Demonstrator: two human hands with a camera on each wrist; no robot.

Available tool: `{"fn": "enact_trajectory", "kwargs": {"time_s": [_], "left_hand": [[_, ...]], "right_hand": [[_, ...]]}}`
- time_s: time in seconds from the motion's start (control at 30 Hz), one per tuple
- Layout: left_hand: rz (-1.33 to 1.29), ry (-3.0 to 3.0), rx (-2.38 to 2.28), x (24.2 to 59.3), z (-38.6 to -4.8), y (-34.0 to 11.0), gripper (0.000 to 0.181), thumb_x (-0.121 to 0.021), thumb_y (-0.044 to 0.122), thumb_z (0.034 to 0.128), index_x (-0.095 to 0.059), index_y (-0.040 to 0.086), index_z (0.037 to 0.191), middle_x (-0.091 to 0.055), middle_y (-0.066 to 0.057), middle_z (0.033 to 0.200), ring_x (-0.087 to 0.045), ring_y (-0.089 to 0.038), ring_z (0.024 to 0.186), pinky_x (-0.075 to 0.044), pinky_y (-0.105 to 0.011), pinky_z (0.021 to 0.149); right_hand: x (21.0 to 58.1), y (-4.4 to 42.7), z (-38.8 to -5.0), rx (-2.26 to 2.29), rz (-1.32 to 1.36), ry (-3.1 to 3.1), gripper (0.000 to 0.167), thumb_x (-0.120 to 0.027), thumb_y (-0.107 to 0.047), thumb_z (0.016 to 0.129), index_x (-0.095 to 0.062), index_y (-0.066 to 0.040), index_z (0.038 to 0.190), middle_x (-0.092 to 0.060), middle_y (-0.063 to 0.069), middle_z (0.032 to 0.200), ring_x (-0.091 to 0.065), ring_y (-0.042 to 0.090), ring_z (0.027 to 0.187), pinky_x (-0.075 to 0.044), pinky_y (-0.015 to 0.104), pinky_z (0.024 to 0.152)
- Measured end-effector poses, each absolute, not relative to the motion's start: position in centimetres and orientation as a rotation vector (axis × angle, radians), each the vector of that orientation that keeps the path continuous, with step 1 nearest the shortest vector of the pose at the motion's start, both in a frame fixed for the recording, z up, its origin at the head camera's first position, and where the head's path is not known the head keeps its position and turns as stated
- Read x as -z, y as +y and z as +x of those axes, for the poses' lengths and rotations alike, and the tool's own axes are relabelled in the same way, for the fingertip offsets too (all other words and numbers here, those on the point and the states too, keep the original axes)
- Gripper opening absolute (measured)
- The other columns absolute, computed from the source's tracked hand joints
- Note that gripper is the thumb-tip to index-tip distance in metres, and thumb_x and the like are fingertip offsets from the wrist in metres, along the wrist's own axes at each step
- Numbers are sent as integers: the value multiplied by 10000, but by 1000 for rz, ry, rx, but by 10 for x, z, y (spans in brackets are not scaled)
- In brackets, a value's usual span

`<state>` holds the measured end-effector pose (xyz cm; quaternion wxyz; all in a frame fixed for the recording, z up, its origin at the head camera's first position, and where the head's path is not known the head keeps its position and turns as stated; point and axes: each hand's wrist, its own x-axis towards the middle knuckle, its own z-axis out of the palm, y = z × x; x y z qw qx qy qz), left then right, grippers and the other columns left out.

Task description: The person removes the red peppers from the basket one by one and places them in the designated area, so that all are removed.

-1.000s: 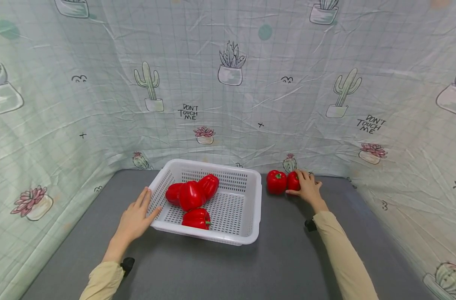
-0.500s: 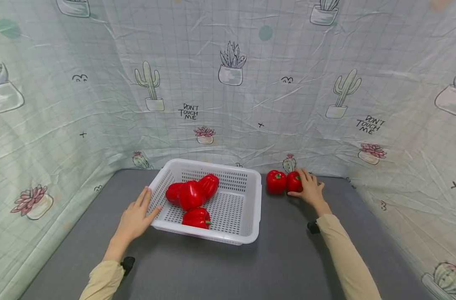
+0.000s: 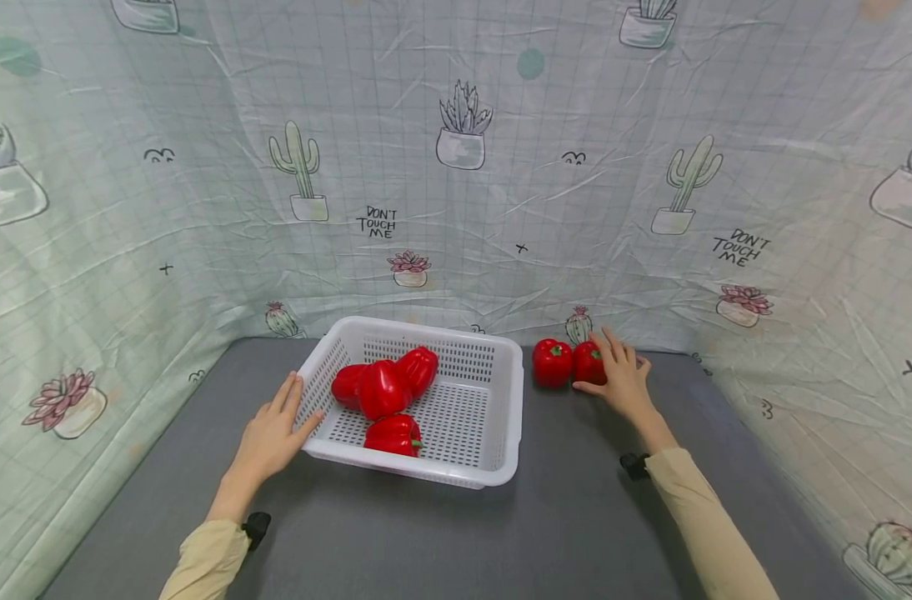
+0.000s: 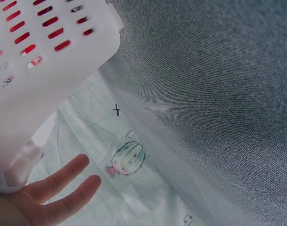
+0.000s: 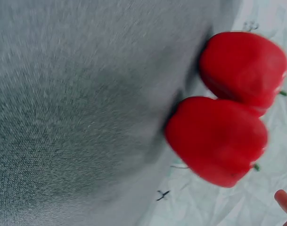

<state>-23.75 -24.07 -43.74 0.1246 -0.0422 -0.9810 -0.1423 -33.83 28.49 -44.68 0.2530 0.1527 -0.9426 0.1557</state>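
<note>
My left hand rests on the left rim of a white perforated plastic basket, its fingers straight and spread. In the left wrist view, two fingers stick out past the basket's outer wall. Red bell peppers, several of them, lie in the basket's left half, one bell pepper on top of the others. Right of the basket, two red bell peppers sit side by side, the left one and the right one. My right hand spreads around the right pepper; the right wrist view shows its fingertips apart from the pepper's surface.
The grey cloth-covered table runs under everything. A pale curtain printed with cacti closes off the back and both sides. The two loose peppers stand close to it. Dark wrist cameras are strapped on both wrists.
My right fingers have loosened and lifted slightly from the right pepper, and the right forearm has shifted a little to the right. The left hand and basket stay as they were.
</note>
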Motion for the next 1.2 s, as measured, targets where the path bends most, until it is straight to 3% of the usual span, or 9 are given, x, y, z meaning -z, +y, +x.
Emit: {"fn": "enact_trajectory", "kwargs": {"time_s": [0.67,0.9,1.2], "left_hand": [[-126,-2845,445,438,-237,-242,732,-456,426,880,-209,-35,1392,-213,-253,1439,-396,-521,1124,-341,-622,887],[-147,-2778,482,440,-236,-242,788,-352,565,871,-229,-11,1395,-242,-237,1433,-414,-525,1087,-350,-631,852],[-135,-2846,449,437,-236,-241,724,-478,397,874,-214,-36,1391,-215,-258,1437,-391,-531,1126,-337,-626,891]], "right_hand": [[417,238,-289,-488,608,-2443,658,-728,-252,718,-433,-81,1281,-340,184,1374,-343,365,1172,-249,592,853],[414,212,-272,-516,734,-2443,620,-726,-236,719,-464,-97,1263,-380,131,1363,-382,300,1151,-288,557,876],[404,177,-254,-370,934,-2454,587,-715,-270,729,-488,-109,1246,-426,100,1341,-408,229,1141,-327,468,863]]}}
